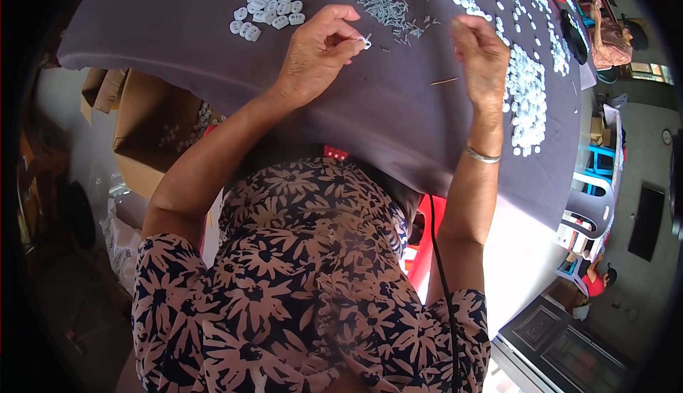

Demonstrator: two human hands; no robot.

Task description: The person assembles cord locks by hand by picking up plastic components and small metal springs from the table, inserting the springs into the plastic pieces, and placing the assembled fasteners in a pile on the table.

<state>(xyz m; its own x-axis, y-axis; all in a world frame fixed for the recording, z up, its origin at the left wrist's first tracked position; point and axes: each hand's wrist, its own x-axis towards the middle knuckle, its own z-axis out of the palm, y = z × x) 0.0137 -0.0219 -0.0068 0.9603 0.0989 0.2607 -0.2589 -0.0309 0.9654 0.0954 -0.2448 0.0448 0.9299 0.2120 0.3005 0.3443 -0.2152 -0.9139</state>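
Floral top (277,286) fills six o'clock. At twelve, left hand (313,59) pinches a piece (367,43), probably light, stiff, slippery; hold its rim. Right hand (485,59), toward two: fingertips look together.

Small white piece (367,44), thin pin (368,36) jutting up, in left hand (318,53); grey pins (386,10) heaped beyond.

Looks like matt, smooth cloth on dark grey-purple table cover (398,112). Reads as semi-glossy plastic on white oval pcs (269,0) & small white round pcs (528,101); dull metal on short thin grey pins (388,12). Shines, polished metal, on slim silver bangle (482,155). Appears matt cardbd. on open brown box (135,171).
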